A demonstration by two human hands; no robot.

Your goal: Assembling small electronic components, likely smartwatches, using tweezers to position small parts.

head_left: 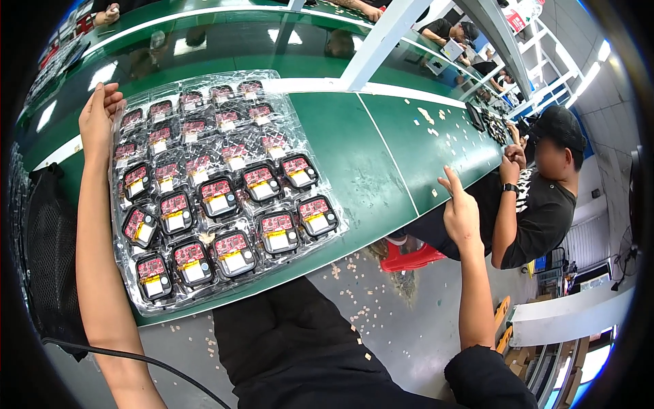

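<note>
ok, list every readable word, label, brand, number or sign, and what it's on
Rounded-square black devices with red circuit boards: any print too small to read.
Co-worker's black short-sleeved shirt: white marks, too blurred to read.
Red-and-white package, upper right: printed, small and skewed; wording not copied here.
No quotable text elsewhere.

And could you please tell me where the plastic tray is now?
In the head view, the plastic tray lies left of centre on the green table, beside the left hand.
</note>
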